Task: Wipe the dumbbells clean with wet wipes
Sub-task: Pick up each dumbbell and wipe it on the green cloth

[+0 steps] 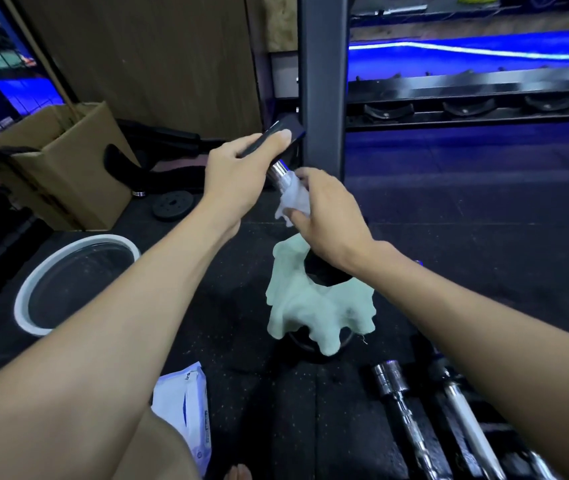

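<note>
Head view, knurled chrome dumbbell [281, 174], crumpled white wipe [295, 199]

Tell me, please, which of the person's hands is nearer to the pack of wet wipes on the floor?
Left. Both hands are up at the dumbbell, far from the wet wipes pack; the left hand grips the dumbbell's upper head on the pack's side, while the right hand holding the white wipe sits further right.

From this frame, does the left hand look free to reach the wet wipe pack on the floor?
Probably not yet. The left hand grips the dumbbell's upper head, steadying it while the right hand rubs the handle with a white wipe. The pack lies unobstructed beneath the left forearm, reachable once it lets go.
</note>
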